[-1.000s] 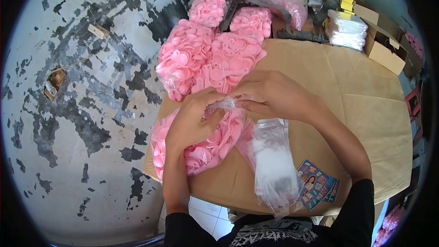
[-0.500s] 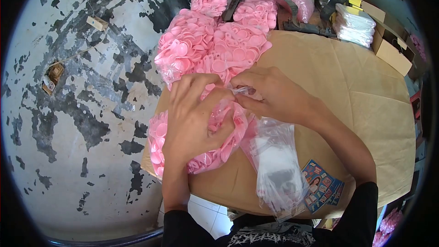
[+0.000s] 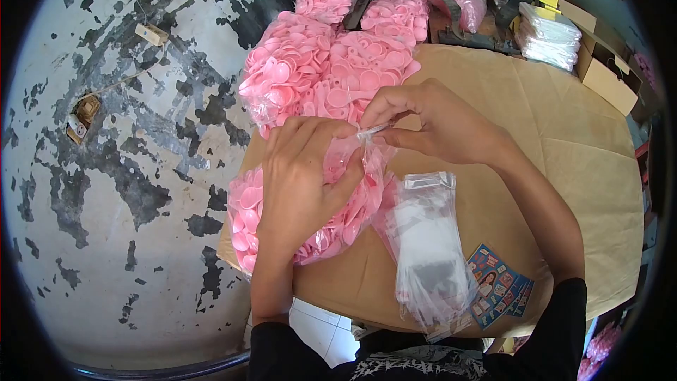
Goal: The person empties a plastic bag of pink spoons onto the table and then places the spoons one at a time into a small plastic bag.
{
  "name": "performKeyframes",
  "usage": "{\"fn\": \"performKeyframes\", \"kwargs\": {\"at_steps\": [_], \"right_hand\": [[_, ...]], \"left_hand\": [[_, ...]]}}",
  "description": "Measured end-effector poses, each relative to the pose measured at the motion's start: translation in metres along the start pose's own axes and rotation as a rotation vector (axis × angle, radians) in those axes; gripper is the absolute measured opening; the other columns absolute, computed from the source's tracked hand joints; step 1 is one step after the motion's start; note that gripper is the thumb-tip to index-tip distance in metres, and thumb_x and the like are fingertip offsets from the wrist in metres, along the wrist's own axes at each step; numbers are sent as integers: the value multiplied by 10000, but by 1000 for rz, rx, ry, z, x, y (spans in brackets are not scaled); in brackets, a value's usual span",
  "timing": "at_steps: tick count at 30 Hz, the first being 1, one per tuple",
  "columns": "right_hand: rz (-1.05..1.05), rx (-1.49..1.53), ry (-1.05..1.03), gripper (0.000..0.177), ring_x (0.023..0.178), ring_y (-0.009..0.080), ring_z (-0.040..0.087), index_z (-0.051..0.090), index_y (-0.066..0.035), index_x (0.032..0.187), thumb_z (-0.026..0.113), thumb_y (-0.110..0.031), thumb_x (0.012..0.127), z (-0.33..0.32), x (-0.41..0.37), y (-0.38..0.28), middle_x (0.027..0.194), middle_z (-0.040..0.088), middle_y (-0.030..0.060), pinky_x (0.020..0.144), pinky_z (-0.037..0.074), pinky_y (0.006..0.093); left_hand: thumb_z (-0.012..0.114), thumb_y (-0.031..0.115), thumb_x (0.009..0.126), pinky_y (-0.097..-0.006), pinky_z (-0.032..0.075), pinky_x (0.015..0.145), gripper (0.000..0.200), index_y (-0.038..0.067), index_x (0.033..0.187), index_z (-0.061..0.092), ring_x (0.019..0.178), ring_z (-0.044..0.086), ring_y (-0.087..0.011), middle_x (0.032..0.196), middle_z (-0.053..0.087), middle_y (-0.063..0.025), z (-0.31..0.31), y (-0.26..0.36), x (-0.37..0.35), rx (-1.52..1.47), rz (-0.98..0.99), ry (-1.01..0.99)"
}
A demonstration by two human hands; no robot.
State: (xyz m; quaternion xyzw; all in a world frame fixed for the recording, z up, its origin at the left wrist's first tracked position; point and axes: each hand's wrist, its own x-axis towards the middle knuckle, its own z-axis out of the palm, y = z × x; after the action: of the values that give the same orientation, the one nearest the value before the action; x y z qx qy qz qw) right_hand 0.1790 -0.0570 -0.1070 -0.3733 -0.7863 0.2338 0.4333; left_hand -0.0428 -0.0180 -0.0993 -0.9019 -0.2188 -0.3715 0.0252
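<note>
A clear plastic bag [image 3: 338, 229] full of pink spoon-like pieces lies near the table's left edge, its neck gathered and twisted into a white knot-like bunch. My left hand [image 3: 300, 176] is closed round the bag just under the neck, thumb and fingers pinching it. My right hand [image 3: 437, 123] pinches the end of the gathered plastic between thumb and fingertips, right beside my left fingertips. Flat clear plastic sleeves [image 3: 430, 254] lie in a stack below my right hand, and blue printed cards [image 3: 493, 286] lie to their right.
More bags of pink pieces [image 3: 289, 63] stand at the back left, against a peeling wall [image 3: 127, 169]. At the back right are a pile of packed clear sleeves [image 3: 549, 37] and an open cardboard box [image 3: 608, 85]. Brown covering [image 3: 578, 190] spreads over the table.
My right hand has drawn slightly up and right, pulling the plastic end. The gathered neck shows more clearly, and my left hand's fingers have closed in on the bag.
</note>
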Motion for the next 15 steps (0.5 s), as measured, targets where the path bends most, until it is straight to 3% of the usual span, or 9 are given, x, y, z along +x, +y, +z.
{"fn": "performKeyframes", "kwargs": {"at_steps": [11,15], "right_hand": [[96,-71,7,211,958,230,705,605,-15,1043,621,68,850,5,-1,0,980,707,117,831,535,334],[-49,-236,-30,127,789,301,678,640,-36,990,631,-64,867,5,-2,-5,871,699,161,706,509,392]], "left_hand": [[710,23,699,-421,491,809,329,-16,1025,680,921,597,-332,967,666,-141,2,-3,-4,-140,-15,-87],[708,12,715,-410,494,807,305,-12,1019,685,908,605,-331,941,672,-144,6,-3,-5,-173,-96,-123]]}}
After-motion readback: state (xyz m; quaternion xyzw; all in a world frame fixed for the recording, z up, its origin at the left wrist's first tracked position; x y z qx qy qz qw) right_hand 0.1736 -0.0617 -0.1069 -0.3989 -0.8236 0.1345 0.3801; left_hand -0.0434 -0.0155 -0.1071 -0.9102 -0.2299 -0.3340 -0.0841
